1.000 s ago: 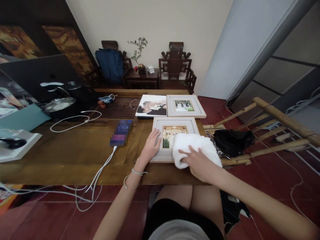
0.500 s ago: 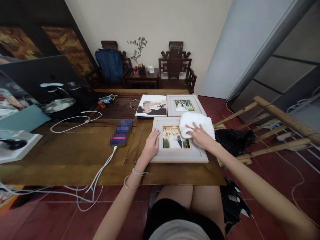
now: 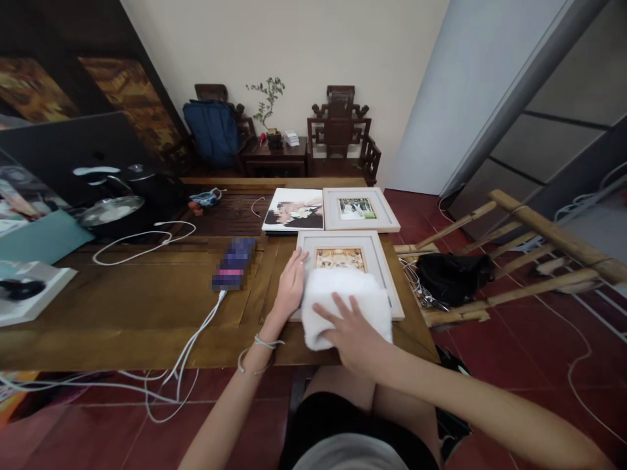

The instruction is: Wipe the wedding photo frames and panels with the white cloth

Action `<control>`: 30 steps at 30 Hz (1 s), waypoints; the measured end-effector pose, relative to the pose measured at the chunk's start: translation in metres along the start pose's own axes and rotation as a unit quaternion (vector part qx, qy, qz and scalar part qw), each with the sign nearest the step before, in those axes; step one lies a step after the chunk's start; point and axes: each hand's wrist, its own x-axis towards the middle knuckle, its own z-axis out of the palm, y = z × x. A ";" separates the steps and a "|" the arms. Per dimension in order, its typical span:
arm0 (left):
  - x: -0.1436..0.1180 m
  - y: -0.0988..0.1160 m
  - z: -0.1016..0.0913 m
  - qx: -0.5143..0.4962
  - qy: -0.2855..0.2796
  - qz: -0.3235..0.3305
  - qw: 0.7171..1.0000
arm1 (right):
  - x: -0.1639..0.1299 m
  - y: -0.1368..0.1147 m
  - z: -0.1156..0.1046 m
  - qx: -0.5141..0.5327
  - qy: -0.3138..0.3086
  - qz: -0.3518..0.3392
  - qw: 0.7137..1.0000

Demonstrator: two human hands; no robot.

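Pressing a white towel [image 3: 345,307] onto the near picture frame [image 3: 382,261] — right hand [image 3: 350,333] flat, fingers spread.
Left hand [image 3: 290,287] steadies the frame's left edge, fingers open — phone [image 3: 234,263] and charging cable [image 3: 196,339] lie just left.

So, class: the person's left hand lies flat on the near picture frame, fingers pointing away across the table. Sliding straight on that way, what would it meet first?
Probably the unframed photo print beyond the white wooden picture frame; the left hand points roughly there, though depth is uncertain.
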 end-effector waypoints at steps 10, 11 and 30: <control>-0.005 -0.011 0.006 -0.016 0.004 -0.034 0.999 | 0.105 0.049 -0.002 -0.111 0.104 0.023 0.988; -0.006 -0.011 0.007 -0.004 -0.006 -0.030 1.000 | 0.115 0.060 -0.006 -0.121 0.110 0.032 0.986; -0.007 -0.024 0.007 0.077 -0.028 -0.016 0.997 | -0.007 0.033 -0.035 0.035 -0.092 -0.019 0.995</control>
